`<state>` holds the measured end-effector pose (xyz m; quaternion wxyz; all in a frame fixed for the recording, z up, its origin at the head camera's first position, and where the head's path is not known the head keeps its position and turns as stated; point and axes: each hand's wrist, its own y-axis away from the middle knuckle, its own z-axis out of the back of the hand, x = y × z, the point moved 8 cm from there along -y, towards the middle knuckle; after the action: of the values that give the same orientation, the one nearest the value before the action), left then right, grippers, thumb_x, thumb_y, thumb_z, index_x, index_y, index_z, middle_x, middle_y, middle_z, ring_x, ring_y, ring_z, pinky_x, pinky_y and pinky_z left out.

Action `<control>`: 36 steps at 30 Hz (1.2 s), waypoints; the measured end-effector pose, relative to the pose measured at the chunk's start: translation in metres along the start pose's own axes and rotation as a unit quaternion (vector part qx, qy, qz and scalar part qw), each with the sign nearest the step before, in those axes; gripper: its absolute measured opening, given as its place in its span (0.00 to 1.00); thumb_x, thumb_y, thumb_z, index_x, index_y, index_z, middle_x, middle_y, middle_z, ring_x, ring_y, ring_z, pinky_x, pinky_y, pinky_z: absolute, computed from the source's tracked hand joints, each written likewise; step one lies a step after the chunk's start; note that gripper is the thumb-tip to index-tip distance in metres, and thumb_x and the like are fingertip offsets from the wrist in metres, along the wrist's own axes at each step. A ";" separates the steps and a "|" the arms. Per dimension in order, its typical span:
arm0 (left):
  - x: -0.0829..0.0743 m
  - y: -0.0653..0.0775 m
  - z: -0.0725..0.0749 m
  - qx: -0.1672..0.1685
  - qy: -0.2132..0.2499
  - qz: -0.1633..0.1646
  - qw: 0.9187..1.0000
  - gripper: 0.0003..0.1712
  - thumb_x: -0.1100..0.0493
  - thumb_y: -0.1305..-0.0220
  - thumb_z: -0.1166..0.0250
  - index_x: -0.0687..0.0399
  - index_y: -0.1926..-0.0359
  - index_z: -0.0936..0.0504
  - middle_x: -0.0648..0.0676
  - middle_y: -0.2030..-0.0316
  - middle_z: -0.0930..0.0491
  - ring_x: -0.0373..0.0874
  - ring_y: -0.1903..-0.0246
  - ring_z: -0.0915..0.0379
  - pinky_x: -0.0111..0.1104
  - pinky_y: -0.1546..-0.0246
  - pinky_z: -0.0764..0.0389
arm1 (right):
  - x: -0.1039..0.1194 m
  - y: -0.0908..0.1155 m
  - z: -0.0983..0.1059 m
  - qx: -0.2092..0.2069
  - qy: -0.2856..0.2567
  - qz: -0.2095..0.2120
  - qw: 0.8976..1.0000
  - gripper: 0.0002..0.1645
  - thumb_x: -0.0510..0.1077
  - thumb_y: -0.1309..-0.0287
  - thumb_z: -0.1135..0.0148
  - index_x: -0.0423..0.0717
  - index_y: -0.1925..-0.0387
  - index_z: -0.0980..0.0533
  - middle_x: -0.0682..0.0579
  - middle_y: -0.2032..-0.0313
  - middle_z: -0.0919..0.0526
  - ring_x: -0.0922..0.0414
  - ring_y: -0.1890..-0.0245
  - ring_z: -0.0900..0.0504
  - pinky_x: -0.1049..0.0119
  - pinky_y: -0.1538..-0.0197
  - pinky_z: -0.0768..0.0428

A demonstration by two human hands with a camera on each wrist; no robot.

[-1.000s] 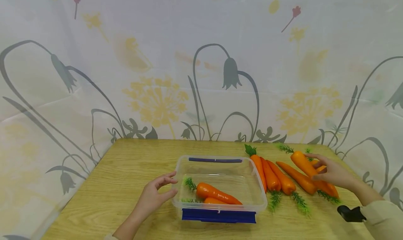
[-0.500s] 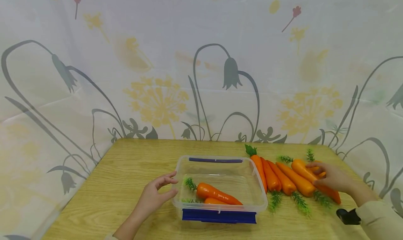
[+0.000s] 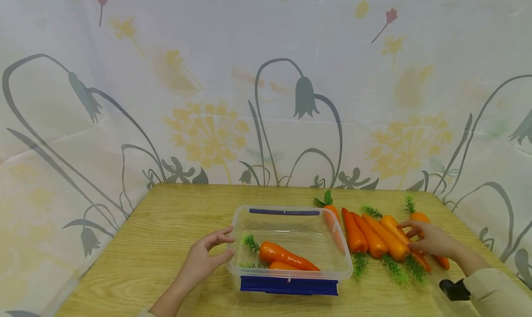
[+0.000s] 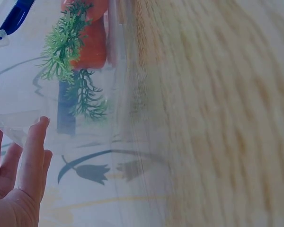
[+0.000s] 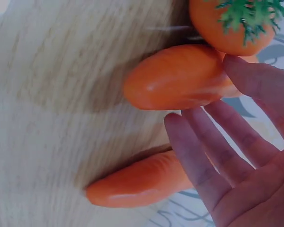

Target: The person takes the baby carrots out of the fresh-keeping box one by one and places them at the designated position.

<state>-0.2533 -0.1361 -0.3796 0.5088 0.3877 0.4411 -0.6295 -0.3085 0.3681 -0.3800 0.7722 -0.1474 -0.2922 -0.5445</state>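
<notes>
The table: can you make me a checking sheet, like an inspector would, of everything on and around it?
Surface: table, wood-patterned.
Job's things: clear box with two carrots visible inside; loose carrots beside it on the right.
Clutter: black thing at the right sleeve, too unclear to name.
Hands: left hand at the box's left edge; right hand over the loose carrots.
Cables: nothing seen.
Surroundings: flowery backdrop behind.

A clear box [image 3: 338,274] sits at six o'clock on the table [image 3: 174,220], two carrots [image 3: 284,254] inside. The left hand [image 3: 202,253] is at its nine o'clock side. Toward four o'clock, the right hand [image 3: 432,240] is over loose carrots [image 3: 369,237], fingertips at one.
</notes>
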 end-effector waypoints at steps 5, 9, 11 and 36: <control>0.001 -0.001 -0.001 0.002 0.001 0.003 1.000 0.10 0.63 0.45 0.32 0.57 0.61 0.18 0.49 0.42 0.27 0.56 0.41 0.36 0.55 0.42 0.38 | 0.014 -0.002 0.010 -0.046 0.072 0.026 0.996 0.29 0.36 0.48 0.35 0.28 0.46 0.33 0.41 0.62 0.23 0.51 0.68 0.23 0.64 0.73 0.24; 0.001 -0.001 0.000 0.000 -0.001 0.004 1.000 0.10 0.63 0.45 0.32 0.57 0.61 0.18 0.49 0.42 0.27 0.57 0.41 0.36 0.55 0.43 0.37 | 0.033 -0.006 0.017 -0.056 0.074 0.047 0.995 0.29 0.36 0.48 0.35 0.29 0.46 0.32 0.39 0.61 0.22 0.52 0.68 0.22 0.64 0.72 0.24; 0.001 -0.001 0.000 0.000 -0.001 0.005 1.000 0.10 0.63 0.45 0.32 0.57 0.60 0.18 0.49 0.42 0.27 0.57 0.41 0.36 0.55 0.43 0.37 | 0.042 -0.009 0.018 -0.052 0.068 0.059 0.995 0.28 0.36 0.48 0.35 0.29 0.46 0.32 0.38 0.61 0.22 0.54 0.69 0.21 0.65 0.72 0.23; 0.001 -0.001 -0.001 0.004 0.004 0.007 1.000 0.10 0.63 0.45 0.32 0.57 0.60 0.18 0.50 0.42 0.27 0.56 0.41 0.36 0.55 0.42 0.37 | 0.136 -0.037 0.011 -0.042 0.083 0.135 0.987 0.25 0.37 0.46 0.35 0.40 0.45 0.28 0.49 0.60 0.22 0.55 0.64 0.20 0.68 0.66 0.21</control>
<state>-0.2540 -0.1354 -0.3805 0.5101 0.3955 0.4383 -0.6255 -0.3142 0.2577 -0.2918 0.8532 -0.1720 -0.1817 -0.4577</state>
